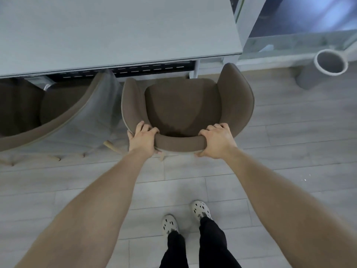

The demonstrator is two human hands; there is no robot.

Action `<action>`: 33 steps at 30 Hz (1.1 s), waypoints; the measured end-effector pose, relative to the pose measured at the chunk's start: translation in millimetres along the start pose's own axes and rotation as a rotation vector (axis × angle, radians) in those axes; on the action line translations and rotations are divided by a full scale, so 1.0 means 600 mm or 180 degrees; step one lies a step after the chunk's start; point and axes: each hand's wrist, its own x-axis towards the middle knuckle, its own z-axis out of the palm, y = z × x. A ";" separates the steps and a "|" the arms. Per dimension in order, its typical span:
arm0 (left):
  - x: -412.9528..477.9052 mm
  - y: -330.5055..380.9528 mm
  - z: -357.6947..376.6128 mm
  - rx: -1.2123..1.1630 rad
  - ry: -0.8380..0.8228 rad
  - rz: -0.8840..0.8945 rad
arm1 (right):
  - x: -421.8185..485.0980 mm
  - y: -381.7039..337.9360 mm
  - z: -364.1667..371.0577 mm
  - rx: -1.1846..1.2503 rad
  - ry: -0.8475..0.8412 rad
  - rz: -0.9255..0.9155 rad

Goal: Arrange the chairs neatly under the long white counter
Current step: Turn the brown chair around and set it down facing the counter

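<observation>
A brown upholstered chair stands facing the long white counter, its seat front at the counter's near edge and close to the counter's right end. My left hand grips the left part of the curved backrest top. My right hand grips the right part of the same backrest. A second brown chair with a grey back stands to the left, its seat partly under the counter.
A grey cylindrical bin stands on the floor to the right of the counter. A white counter leg is just beyond the chair's seat. My feet stand on pale wood-look flooring behind the chair.
</observation>
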 end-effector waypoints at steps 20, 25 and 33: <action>0.068 -0.018 -0.086 -0.0037 -0.0339 0.0463 | 0.090 0.001 -0.075 0.0090 -0.0655 0.0319; -0.003 -0.104 -0.134 -0.0304 -0.0378 0.0457 | 0.137 -0.154 -0.141 0.0425 -0.1190 -0.0031; -0.235 -0.516 -0.151 -0.0590 -0.0610 -0.0797 | 0.199 -0.578 -0.214 0.0099 -0.1049 -0.1204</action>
